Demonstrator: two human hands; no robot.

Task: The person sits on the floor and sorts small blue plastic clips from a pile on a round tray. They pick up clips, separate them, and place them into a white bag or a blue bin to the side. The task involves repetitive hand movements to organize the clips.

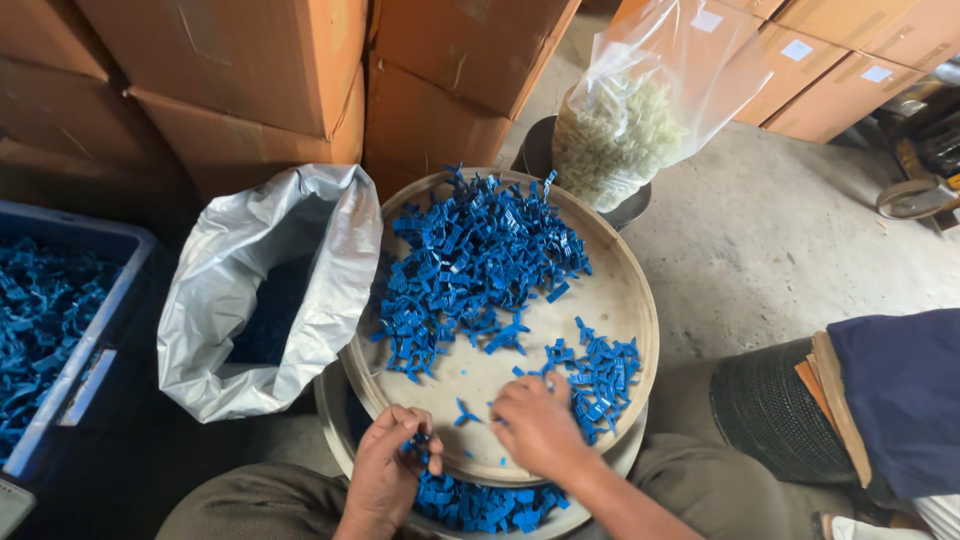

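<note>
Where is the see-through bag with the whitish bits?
The clear bag stands at the top of the head view, just beyond the round tray, right of the cardboard boxes.

hands sorting blue plastic pieces | round tray | silver bag

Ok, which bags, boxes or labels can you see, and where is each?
Silver bag: left of tray, open, crumpled.
Clear bag: behind tray, holds pale pieces.
Brown boxes: stacked at top left.
Boxes at top right: brown, small white labels.
Blue crate: far left, holds blue pieces.
</note>
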